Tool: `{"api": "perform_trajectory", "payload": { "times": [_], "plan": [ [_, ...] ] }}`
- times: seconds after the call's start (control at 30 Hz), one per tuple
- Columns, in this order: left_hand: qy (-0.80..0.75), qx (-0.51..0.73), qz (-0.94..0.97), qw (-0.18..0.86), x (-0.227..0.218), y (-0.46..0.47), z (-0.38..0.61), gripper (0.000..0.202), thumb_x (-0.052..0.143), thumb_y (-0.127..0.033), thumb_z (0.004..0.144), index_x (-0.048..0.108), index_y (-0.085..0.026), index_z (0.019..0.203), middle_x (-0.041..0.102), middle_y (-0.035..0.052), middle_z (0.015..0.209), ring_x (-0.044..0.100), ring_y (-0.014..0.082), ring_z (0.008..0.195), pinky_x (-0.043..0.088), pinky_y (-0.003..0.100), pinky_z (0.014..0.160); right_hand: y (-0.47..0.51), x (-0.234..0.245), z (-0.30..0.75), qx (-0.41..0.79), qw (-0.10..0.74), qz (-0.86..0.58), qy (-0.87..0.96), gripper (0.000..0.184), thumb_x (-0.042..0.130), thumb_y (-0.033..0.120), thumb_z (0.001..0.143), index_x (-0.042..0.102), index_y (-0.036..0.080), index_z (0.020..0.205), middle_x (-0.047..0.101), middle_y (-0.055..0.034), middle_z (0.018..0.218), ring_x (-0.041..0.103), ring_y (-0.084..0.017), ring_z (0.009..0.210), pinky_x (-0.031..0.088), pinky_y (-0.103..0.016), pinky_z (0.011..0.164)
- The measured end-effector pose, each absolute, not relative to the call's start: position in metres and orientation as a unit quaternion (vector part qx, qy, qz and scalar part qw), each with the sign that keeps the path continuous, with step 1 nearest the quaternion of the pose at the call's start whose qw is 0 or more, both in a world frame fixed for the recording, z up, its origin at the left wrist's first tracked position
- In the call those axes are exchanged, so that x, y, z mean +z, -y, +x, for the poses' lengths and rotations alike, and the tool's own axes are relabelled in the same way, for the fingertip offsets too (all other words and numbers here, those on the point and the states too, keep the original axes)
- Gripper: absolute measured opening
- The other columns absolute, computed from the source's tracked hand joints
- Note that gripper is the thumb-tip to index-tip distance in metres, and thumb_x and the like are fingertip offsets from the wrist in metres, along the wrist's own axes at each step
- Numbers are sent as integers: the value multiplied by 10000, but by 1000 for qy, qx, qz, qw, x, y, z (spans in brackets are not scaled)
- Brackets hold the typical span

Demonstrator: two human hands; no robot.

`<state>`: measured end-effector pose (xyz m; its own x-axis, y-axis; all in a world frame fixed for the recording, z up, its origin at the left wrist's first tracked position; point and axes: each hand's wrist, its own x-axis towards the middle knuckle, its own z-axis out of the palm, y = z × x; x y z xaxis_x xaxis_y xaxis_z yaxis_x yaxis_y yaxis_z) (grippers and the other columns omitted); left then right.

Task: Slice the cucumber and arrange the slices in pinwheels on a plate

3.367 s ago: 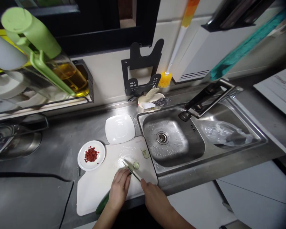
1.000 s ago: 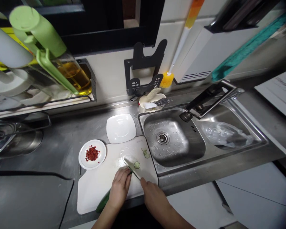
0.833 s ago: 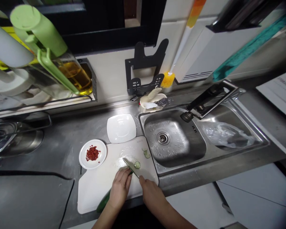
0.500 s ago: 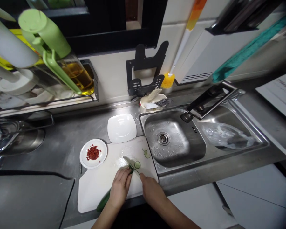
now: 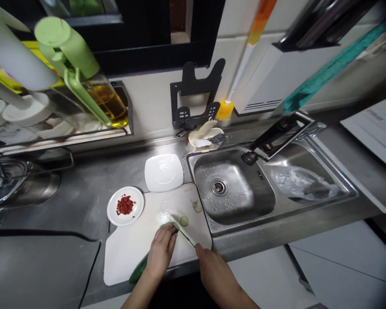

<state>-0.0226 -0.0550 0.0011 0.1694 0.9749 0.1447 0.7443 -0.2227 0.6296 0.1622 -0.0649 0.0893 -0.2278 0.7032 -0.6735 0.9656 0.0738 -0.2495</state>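
My left hand is closed over a dark green cucumber, pressing it onto the white cutting board. Most of the cucumber lies hidden under that hand and forearm. In my right hand is a kitchen knife, its blade slanting up and left to the cucumber's cut end, close to my left fingertips. A round cucumber slice lies flat just beyond the blade. Thin curved cucumber pieces rest near the board's upper right corner.
A white plate of small red pieces overlaps the board's upper left. Behind the board is a square white dish. The steel sink with a black faucet lies right. An oil bottle stands on the left shelf.
My right hand has drawn back down and to the right with the knife. My left hand stays on the cucumber. The view has shifted slightly.
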Motion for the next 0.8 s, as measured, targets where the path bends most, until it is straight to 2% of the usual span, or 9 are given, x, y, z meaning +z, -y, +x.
{"api": "perform_trajectory", "payload": {
  "times": [0.47, 0.8],
  "plan": [
    [-585, 266, 739, 203, 2, 54, -21, 199, 476, -220, 885, 600, -191, 1037, 654, 73, 1033, 606, 187, 1009, 523, 369, 904, 71, 86, 163, -352, 180, 591, -703, 522, 297, -53, 783, 506, 163, 1210, 673, -99, 923, 637, -179, 842, 428, -223, 700],
    [-581, 272, 742, 195, 2, 54, -22, 195, 477, -199, 879, 594, -191, 1034, 657, 68, 1022, 610, 190, 1002, 523, 377, 898, 66, 87, 160, -344, 201, 568, -720, 582, 297, -64, 757, 478, 151, 1266, 673, -104, 921, 636, -194, 855, 441, -244, 724]
  ]
}}
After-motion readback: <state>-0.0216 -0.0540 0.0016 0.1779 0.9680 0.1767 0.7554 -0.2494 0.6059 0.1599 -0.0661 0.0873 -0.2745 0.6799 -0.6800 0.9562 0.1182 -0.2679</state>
